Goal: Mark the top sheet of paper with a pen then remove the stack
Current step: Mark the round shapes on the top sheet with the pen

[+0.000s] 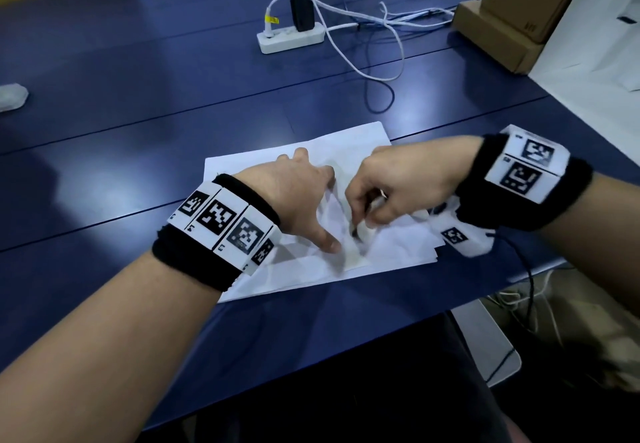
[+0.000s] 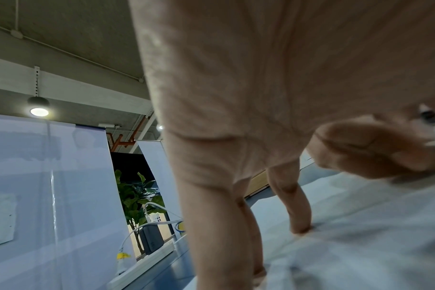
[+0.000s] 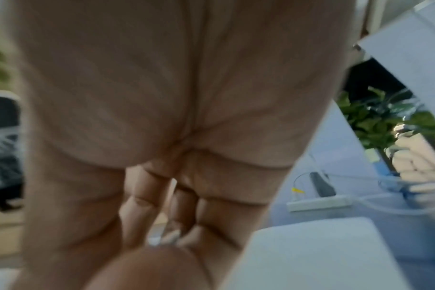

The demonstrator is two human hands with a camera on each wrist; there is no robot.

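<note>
A stack of white paper [image 1: 346,141] lies on the blue table [image 1: 138,152] near its front edge. My left hand [image 1: 298,193] is spread on the top sheet, fingers straight and pressing it down; the left wrist view shows its fingertips [image 2: 301,227] on the paper [image 2: 360,245]. My right hand [image 1: 398,179] is curled over the sheet just to the right and pinches a pen [image 1: 355,232], whose dark tip meets the paper beside my left thumb. Most of the pen is hidden by the fingers. The right wrist view is blurred and shows curled fingers [image 3: 147,206] above the paper [image 3: 311,255].
A white power strip [image 1: 291,39] with a black adapter and several white and blue cables sits behind the paper. Cardboard boxes [image 1: 498,37] stand at the back right. A crumpled pale object [image 1: 12,96] lies at the left edge. The table's front edge runs just below the stack.
</note>
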